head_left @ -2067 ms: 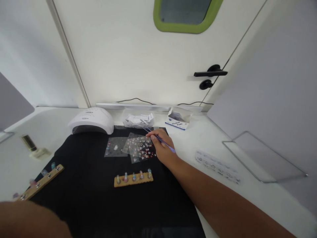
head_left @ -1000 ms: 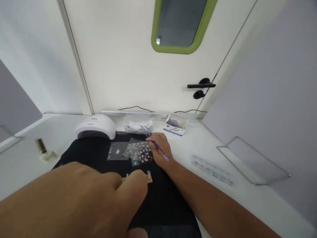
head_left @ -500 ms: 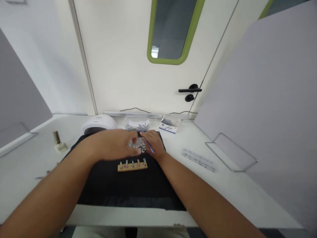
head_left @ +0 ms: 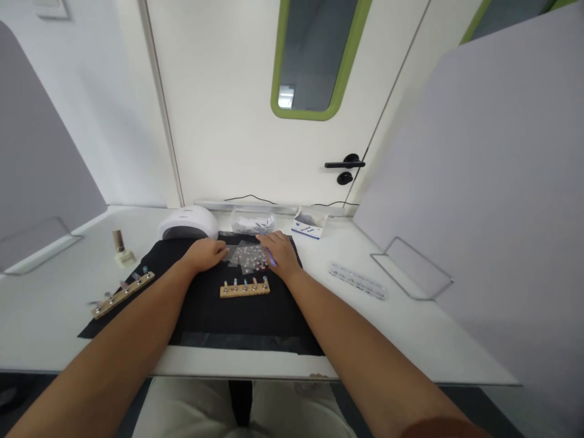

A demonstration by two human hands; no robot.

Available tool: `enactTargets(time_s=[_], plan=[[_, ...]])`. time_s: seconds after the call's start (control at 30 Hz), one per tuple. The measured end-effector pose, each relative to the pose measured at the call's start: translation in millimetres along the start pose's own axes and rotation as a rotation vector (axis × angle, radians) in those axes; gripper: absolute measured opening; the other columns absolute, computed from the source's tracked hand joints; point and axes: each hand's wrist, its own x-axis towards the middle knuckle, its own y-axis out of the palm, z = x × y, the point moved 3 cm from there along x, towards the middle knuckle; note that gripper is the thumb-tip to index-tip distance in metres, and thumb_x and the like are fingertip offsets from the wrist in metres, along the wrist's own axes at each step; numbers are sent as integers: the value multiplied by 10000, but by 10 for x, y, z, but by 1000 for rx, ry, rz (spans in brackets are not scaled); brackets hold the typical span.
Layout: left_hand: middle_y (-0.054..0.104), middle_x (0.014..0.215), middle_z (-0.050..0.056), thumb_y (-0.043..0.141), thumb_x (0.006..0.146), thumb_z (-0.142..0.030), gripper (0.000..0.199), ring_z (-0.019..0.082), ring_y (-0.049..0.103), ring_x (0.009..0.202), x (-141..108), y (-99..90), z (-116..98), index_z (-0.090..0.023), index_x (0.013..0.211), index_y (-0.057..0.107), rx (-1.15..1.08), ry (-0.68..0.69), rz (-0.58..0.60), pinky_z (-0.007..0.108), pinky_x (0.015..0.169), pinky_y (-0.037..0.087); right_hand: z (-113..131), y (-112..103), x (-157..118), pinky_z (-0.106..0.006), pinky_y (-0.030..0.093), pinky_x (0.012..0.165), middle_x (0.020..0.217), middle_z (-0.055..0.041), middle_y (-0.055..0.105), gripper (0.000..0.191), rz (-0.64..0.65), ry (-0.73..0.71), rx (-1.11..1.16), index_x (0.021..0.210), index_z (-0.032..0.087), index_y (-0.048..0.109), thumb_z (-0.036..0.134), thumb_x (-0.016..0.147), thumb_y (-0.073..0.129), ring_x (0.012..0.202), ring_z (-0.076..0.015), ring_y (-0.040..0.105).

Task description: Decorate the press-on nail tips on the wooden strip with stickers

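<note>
Transparent nail sticker sheets with small dark and reddish designs lie overlapping on the black mat. At their left edge my left hand is closed, its fingertips pinching a clear sheet corner. My right hand, on the sheets' right side, is wrapped round a slim purple tool; its tip is partly hidden by the fingers. In front of the sheets stands a wooden strip bearing several decorated nail tips. Another nail tip strip lies slanted beyond my left forearm.
A white nail lamp stands at the back left, with a polish bottle nearer the left. Along the back are a clear plastic box and an alcohol pads box. A clear narrow case lies right, beside a wire stand.
My left hand has moved left and down from above the sheets to their left edge, uncovering them. My right hand stays by the sheets with the purple tool. The view has tilted down slightly.
</note>
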Motion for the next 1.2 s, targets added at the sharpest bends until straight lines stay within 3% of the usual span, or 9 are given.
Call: enactTargets(time_s=[0.43, 0.7, 1.0, 1.2], plan=[[627, 1268, 108, 613, 977, -337, 334, 236, 655, 1059, 35, 115, -80, -167, 1264, 600, -48, 80, -134, 443, 890, 580, -37, 106, 39, -453, 580, 910, 1283, -103, 634, 336, 129, 175, 37, 1255, 181, 603, 346, 962, 609, 1083, -234, 658], [626, 1276, 107, 616, 975, -332, 313, 242, 644, 1090, 89, 168, -67, -168, 1241, 614, -59, 182, -152, 458, 922, 565, -48, 49, 14, -454, 578, 912, 1283, -103, 634, 333, 319, 123, 3, 1252, 182, 605, 345, 962, 609, 1085, -234, 657], [635, 1257, 104, 623, 969, -337, 306, 244, 643, 1091, 140, 217, -31, -163, 1221, 623, -95, 181, -159, 467, 932, 557, -110, -10, 31, -470, 572, 924, 1287, -105, 631, 353, 472, 132, -43, 1260, 175, 600, 352, 955, 619, 1103, -245, 652], [649, 1207, 97, 623, 970, -332, 307, 227, 662, 1027, 119, 227, 96, -152, 1218, 617, -200, 114, -156, 432, 874, 581, -116, -11, 47, -475, 571, 925, 1285, -105, 632, 366, 539, 213, -55, 1268, 171, 594, 355, 953, 622, 1107, -249, 652]])
